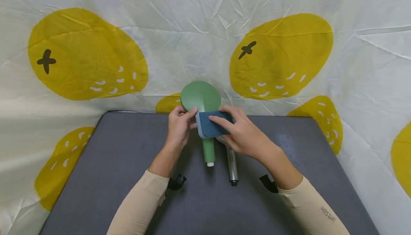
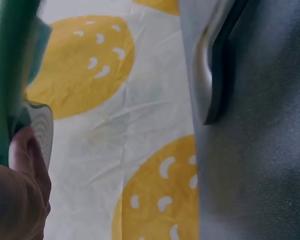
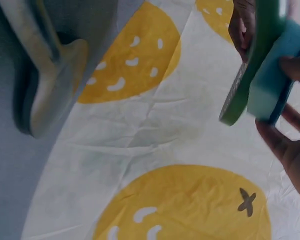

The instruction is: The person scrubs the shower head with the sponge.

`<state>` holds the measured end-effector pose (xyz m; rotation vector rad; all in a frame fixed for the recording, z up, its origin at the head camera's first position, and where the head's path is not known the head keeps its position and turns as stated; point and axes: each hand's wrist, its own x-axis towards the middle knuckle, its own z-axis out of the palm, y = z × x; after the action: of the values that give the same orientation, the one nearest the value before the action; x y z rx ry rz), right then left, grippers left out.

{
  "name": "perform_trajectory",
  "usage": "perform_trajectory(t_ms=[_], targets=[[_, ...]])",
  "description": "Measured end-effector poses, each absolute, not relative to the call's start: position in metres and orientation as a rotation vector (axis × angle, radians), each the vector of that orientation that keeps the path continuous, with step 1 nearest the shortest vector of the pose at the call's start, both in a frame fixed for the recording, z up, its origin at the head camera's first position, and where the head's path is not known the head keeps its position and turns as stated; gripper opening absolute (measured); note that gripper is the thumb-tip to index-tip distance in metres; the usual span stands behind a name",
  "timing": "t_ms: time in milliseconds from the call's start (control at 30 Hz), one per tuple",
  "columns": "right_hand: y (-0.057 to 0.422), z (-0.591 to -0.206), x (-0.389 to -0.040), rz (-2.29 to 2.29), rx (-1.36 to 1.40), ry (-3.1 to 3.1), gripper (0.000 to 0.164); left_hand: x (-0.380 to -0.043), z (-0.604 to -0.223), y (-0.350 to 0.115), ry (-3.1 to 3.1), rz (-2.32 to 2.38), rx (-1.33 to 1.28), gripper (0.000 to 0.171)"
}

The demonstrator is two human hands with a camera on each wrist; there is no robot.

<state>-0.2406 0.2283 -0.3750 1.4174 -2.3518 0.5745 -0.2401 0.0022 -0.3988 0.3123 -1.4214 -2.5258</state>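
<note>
My left hand [image 1: 179,128] pinches the left edge of a green handheld shower head [image 1: 199,95] near its neck. Its smooth back faces me, and its handle points down to a white threaded end. In the right wrist view the pale nozzle face of the shower head [image 3: 233,100] is turned away from the sponge. My right hand [image 1: 247,135] grips a blue sponge [image 1: 213,125] with a darker scouring side, its lighter side against the back of the shower head. Behind, a second, chrome shower head [image 1: 232,163] lies on the table, its head largely hidden by the sponge and right hand.
A dark grey table [image 1: 106,178] spreads beneath both arms. Beyond its far edge hangs a white cloth [image 1: 189,56] printed with large yellow fruits. Black straps stick out by the left wrist [image 1: 176,182] and the right wrist [image 1: 268,183].
</note>
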Motion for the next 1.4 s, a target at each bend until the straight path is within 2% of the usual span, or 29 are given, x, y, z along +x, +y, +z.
perform_trajectory(t_ms=[267,533,733,1033,1200,1400], targets=[[0.247,-0.391,-0.223,0.824,1.575,-2.376,0.070,-0.240,-0.397,-0.004,-1.274,-2.584,0.293,0.015],[0.252,-0.390,-0.206,0.910,1.675,-2.330,0.072,-0.240,-0.392,-0.013,-1.183,-2.589,0.250,0.011],[0.241,-0.391,-0.215,1.001,1.580,-2.321,0.058,-0.238,-0.390,-0.012,-1.156,-2.628,0.222,0.009],[0.224,-0.389,-0.237,1.029,1.333,-2.297,0.073,-0.236,-0.391,-0.004,-1.158,-2.667,0.179,0.007],[0.225,-0.390,-0.237,1.091,1.290,-2.368,0.074,-0.237,-0.392,-0.002,-1.139,-2.661,0.189,0.006],[0.238,-0.394,-0.231,1.200,1.392,-2.432,0.068,-0.243,-0.391,-0.004,-1.082,-2.587,0.240,0.006]])
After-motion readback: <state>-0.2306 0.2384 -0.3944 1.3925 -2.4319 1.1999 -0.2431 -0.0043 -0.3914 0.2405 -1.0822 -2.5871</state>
